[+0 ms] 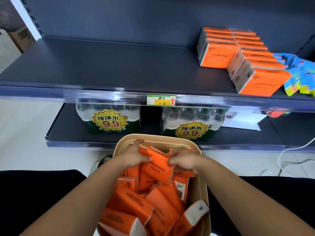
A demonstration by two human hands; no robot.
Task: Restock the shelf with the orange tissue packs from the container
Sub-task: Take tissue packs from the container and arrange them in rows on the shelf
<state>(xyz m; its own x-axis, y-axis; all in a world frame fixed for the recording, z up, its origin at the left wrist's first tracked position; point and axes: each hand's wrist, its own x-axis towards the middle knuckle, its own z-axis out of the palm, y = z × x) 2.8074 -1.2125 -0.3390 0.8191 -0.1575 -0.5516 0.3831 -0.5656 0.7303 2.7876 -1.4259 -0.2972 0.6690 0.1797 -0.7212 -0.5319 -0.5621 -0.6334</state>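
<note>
Left hand (134, 155) and right hand (183, 159) clutch one orange pack (156, 167) by its ends above the heap in the tan container (162, 137). Two rows of packs (219, 48) stand at the right of the shelf (102, 65); two water multipacks (109, 120) sit below.

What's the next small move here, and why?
Probably lift the tissue pack straight up out of the container. The left hand and right hand both grip it, it lies on top of the pile, and the shelf has room left of the stocked rows.
</note>
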